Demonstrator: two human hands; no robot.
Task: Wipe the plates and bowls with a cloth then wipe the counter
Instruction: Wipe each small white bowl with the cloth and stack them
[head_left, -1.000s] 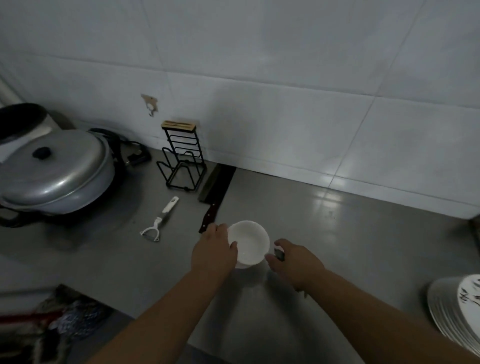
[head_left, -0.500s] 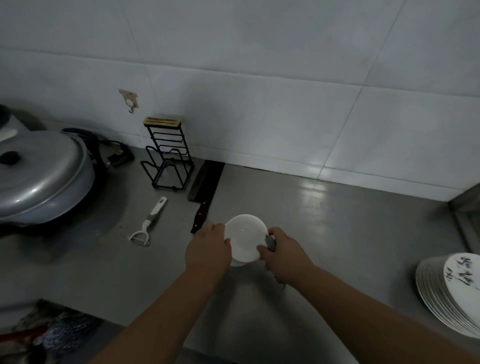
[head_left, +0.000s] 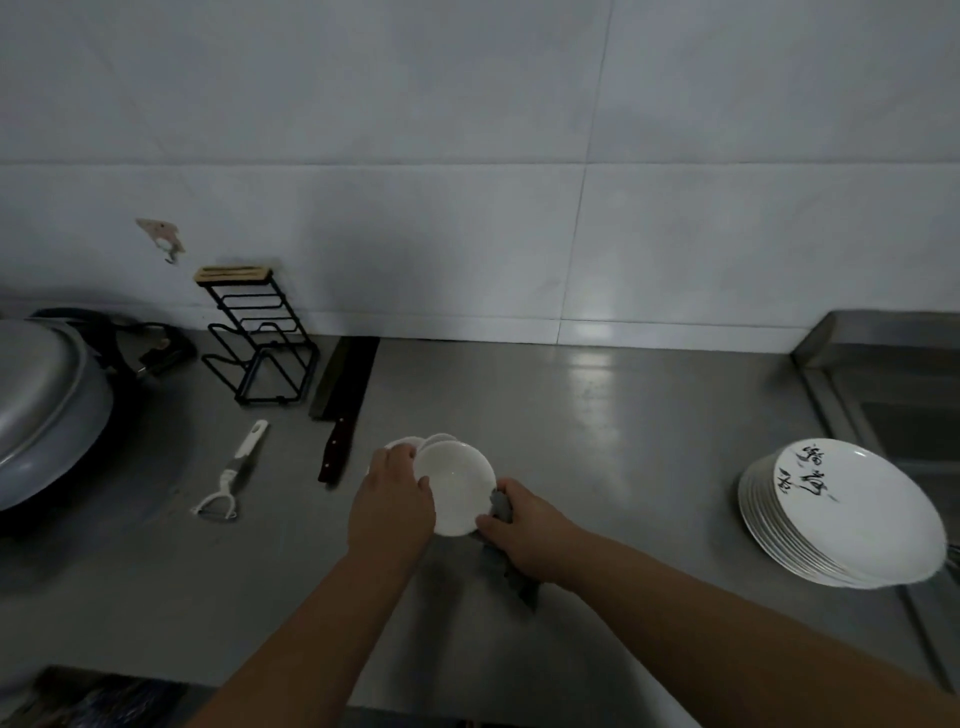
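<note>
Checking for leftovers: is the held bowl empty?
Empty: the bowl shows a bare white inside, nothing in it.

You see a black wire rack (head_left: 235, 274) with a wooden top, standing against the wall. Just right of it lies a dark-handled knife (head_left: 343, 400); in front of it, a white peeler (head_left: 234, 475). A big metal pot (head_left: 41, 410) sits to its left, a wall hook (head_left: 163, 239) hangs above it, and a sink (head_left: 904, 431) lies far to its right.

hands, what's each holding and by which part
Left hand grips the white bowl by its left rim; right hand holds a grey cloth against its right rim.
</note>
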